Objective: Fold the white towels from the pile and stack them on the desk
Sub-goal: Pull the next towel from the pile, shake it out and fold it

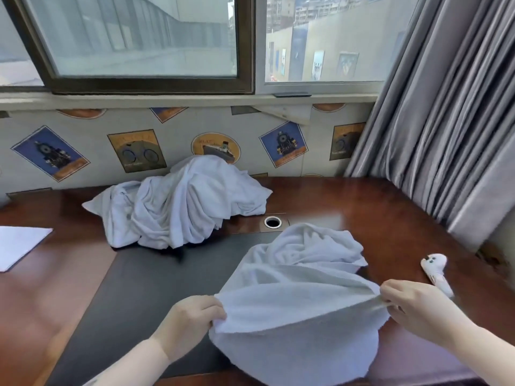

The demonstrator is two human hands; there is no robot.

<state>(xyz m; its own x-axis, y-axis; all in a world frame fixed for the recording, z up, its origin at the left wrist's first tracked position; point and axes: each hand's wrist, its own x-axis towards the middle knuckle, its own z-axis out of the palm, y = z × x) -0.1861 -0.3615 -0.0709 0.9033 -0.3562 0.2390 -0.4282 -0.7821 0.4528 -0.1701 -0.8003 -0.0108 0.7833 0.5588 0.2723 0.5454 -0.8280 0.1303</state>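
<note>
A white towel (301, 296) lies rumpled on the desk (362, 207) in front of me, its near edge lifted and stretched between my hands. My left hand (192, 321) grips the edge at its left end. My right hand (415, 307) pinches the right end of that same edge. The towel's far part is bunched up on the dark desk mat (145, 288). A pile of crumpled white towels (178, 204) sits at the back of the desk against the wall. A flat folded white towel (19, 246) lies at the left edge of the view.
A small white toy figure (436, 270) lies on the desk to the right of my right hand. A round cable hole (272, 222) is set in the desk between the pile and the held towel. Grey curtains (446, 121) hang at the right. A window is above the wall.
</note>
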